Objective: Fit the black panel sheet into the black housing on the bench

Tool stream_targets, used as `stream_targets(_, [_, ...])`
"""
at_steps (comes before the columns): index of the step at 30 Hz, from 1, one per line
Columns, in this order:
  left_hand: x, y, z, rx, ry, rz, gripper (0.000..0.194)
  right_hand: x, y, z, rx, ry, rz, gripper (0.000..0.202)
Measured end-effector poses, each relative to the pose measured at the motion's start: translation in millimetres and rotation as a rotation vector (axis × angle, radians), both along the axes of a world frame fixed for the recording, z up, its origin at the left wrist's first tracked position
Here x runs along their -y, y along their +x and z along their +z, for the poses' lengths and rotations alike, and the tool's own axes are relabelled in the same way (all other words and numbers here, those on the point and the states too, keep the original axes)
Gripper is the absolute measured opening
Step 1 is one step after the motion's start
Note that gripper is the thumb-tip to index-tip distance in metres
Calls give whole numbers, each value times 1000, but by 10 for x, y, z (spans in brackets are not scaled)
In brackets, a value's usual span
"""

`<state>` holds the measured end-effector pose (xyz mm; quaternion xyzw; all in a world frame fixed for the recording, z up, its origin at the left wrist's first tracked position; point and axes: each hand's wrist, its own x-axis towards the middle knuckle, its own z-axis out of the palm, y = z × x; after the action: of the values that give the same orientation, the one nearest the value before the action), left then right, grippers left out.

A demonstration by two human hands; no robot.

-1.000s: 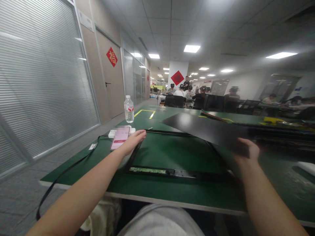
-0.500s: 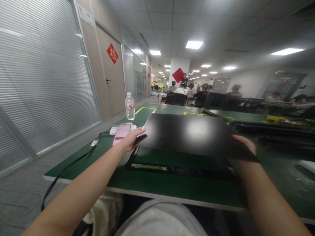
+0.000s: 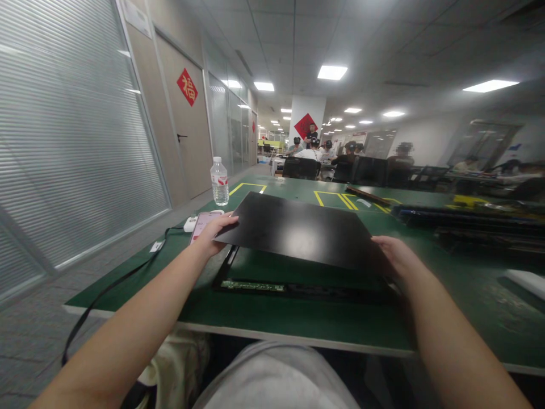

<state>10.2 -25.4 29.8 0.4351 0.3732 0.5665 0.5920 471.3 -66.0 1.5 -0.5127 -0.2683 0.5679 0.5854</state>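
Observation:
A thin black rectangular panel (image 3: 293,233), glossy with a bright reflection, is held up above the table in both hands. My left hand (image 3: 215,233) grips its left edge, thumb on top. On the opposite side, my right hand (image 3: 394,255) is closed around the right edge, its fingers partly hidden. Beneath the panel lies a dark frame (image 3: 221,272) on the green table (image 3: 272,324). A green circuit board strip (image 3: 253,286) runs along the frame's near side. The panel covers much of the frame's far part.
A water bottle (image 3: 220,182) and a phone (image 3: 201,225) stand and lie at the left. Long dark strips (image 3: 447,218) are stacked at the right, near a white object (image 3: 525,284). A black cable (image 3: 123,278) hangs over the left edge. People sit farther back.
The panel has tilted and its right end has come inward with my right hand. Both hands appear slightly farther left, as the whole view has shifted a little.

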Motion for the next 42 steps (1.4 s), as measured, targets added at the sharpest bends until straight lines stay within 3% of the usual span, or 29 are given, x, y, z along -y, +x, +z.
stream_targets(3, [4, -11, 26, -2, 17, 10, 14, -24, 0, -21, 8, -115, 99, 13])
stream_targets(10, [-1, -10, 23, -15, 2, 31, 15, -61, 8, -78, 231, -61, -51, 19])
stream_targets(19, [-26, -31, -62, -207, 19, 18, 25, 32, -112, 32, 498, -76, -188, 26])
stream_targets(26, [7, -20, -46, -261, 19, 54, 28, 40, -123, 55, 710, -126, -188, 26])
stream_targets(33, [5, 8, -56, -283, -12, 78, 18, -2, -87, -16, 759, -112, -192, 21])
stream_targets(42, [-5, 38, -94, -305, -49, 59, 18, -45, -3, -75, 871, -111, -236, 31])
